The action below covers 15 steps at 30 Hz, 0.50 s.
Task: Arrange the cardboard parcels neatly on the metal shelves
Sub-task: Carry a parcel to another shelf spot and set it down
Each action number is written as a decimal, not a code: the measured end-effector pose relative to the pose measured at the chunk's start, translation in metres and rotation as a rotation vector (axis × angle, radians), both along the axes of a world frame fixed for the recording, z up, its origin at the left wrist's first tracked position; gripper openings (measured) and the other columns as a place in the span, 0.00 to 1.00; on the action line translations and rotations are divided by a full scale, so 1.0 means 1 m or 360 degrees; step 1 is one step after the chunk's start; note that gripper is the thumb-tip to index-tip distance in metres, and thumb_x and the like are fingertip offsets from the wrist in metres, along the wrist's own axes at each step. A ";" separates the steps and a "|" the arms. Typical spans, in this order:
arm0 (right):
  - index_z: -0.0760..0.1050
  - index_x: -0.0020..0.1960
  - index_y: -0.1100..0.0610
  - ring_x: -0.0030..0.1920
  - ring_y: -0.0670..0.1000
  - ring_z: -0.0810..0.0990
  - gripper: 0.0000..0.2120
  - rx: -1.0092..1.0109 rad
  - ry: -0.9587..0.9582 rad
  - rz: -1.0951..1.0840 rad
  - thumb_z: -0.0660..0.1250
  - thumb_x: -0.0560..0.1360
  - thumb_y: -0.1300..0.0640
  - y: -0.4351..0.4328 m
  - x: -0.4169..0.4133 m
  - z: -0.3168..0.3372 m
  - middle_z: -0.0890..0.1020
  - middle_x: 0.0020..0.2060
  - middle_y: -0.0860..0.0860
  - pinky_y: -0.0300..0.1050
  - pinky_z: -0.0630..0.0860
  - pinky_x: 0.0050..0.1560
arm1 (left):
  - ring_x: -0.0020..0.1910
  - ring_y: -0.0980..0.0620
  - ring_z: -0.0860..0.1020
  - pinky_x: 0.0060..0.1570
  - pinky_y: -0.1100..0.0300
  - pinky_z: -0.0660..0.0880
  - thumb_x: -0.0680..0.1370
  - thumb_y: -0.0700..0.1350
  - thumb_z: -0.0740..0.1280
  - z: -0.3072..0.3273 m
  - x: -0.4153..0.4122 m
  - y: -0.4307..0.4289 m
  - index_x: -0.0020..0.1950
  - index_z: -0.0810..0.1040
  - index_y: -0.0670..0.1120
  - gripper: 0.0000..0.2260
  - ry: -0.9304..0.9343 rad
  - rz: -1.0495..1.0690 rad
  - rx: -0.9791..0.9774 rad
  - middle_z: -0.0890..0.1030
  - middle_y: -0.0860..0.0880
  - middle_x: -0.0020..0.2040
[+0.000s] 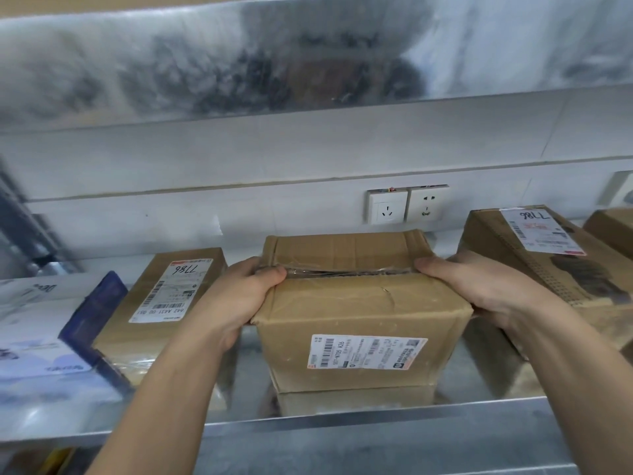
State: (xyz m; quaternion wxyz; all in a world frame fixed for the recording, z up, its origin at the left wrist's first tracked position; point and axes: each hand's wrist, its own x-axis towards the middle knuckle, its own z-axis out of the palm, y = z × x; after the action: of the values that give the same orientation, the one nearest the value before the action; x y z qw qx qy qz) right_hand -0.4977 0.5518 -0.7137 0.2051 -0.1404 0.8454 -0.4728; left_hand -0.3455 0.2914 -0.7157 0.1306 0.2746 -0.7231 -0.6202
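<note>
A brown cardboard parcel [359, 303] with a taped top seam and a white label on its front stands on the shiny metal shelf [342, 419], near the front edge. My left hand [236, 293] grips its left side, thumb lying on the top seam. My right hand [479, 282] grips its right side in the same way. A flat parcel [161, 310] marked 7786 lies to the left. Another labelled parcel [548, 262] lies to the right.
A white and blue box [51, 337] sits at the far left of the shelf. Part of one more carton [613, 224] shows at the far right. Wall sockets [407, 205] sit behind the parcels. An upper metal shelf [308, 56] hangs close overhead.
</note>
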 end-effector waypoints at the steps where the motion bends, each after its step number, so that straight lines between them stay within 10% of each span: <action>1: 0.85 0.44 0.63 0.41 0.61 0.87 0.28 0.0020 0.0011 0.0005 0.69 0.74 0.37 0.000 0.001 0.001 0.87 0.40 0.61 0.50 0.78 0.41 | 0.44 0.47 0.84 0.45 0.57 0.77 0.80 0.41 0.69 0.001 0.001 0.001 0.51 0.84 0.44 0.04 0.0005 0.0003 0.0002 0.87 0.44 0.47; 7: 0.82 0.51 0.70 0.39 0.57 0.80 0.39 -0.0058 -0.0041 0.0089 0.69 0.69 0.31 0.009 0.014 0.012 0.84 0.39 0.62 0.51 0.71 0.43 | 0.55 0.46 0.84 0.60 0.49 0.78 0.80 0.45 0.69 0.001 0.010 0.005 0.57 0.83 0.47 0.07 0.0076 -0.0009 0.0070 0.87 0.47 0.51; 15: 0.86 0.39 0.53 0.37 0.46 0.85 0.19 -0.0756 -0.0300 0.0071 0.64 0.74 0.41 0.020 0.036 0.016 0.87 0.38 0.50 0.49 0.76 0.42 | 0.57 0.47 0.83 0.65 0.44 0.75 0.81 0.47 0.66 0.004 0.024 0.011 0.60 0.80 0.53 0.09 0.0401 0.0153 0.0292 0.86 0.51 0.54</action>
State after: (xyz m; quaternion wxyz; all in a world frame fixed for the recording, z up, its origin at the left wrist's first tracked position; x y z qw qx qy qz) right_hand -0.4618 0.5718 -0.6979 0.2548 -0.1586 0.6845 -0.6644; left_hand -0.3213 0.3027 -0.7119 0.2244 0.2397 -0.6274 -0.7061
